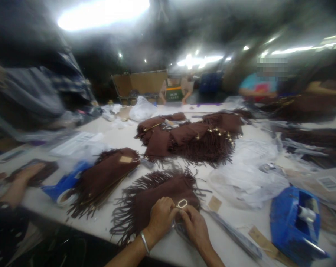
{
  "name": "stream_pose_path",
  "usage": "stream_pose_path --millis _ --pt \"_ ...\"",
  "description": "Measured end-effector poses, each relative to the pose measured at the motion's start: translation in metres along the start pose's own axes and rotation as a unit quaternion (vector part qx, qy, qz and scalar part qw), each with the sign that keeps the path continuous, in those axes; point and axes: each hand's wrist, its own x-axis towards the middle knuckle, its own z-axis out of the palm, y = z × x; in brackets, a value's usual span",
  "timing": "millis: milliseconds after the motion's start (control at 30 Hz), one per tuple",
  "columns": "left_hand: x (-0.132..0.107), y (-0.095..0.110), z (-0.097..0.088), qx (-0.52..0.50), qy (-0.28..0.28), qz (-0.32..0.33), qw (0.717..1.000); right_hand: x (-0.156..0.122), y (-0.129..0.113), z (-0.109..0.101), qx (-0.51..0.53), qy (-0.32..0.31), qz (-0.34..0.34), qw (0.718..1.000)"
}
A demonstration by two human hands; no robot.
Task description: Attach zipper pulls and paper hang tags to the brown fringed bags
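Note:
A dark brown fringed bag lies flat at the table's near edge, its fringe spread to the left and along the top. Above its lower right part, my left hand and my right hand meet, fingers closed in a pinch. Between the fingertips shows an oval gold-coloured metal clasp, standing up from the grip. Clear plastic wrap hangs just below my fingers; what it covers is hidden. My left wrist bears a silver bangle.
Brown fringed bags are stacked left, with more piled mid-table. Blue tape dispensers stand left and right. Clear plastic bags and cardboard tags lie right. A co-worker's arm reaches in left; other people sit across.

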Motion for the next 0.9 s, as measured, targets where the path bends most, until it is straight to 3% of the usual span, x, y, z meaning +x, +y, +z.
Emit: stream_pose_path --millis 233,367,533,700,833,900 --pt "-0.002 0.0 0.003 -0.029 -0.036 0.0 0.999 0.001 0.003 0.0 0.002 -0.006 0.007 1.0" --pt "0.003 -0.003 0.01 -0.143 -0.04 -0.075 0.986 0.001 0.005 0.005 -0.012 0.008 0.002 1.0" --pt "0.014 -0.016 0.03 -0.256 -0.026 -0.186 0.948 0.002 0.021 0.024 -0.031 0.073 -0.048 0.996" --pt "0.026 -0.027 0.043 -0.31 -0.029 -0.223 0.924 0.004 0.033 0.034 -0.041 0.134 -0.08 0.987" --pt "0.025 -0.02 0.037 -0.299 -0.025 -0.228 0.926 -0.001 0.025 0.022 0.013 0.147 -0.093 0.985" --pt "0.02 -0.009 0.029 -0.256 -0.008 -0.188 0.948 -0.004 0.018 0.013 0.055 0.144 -0.072 0.985"
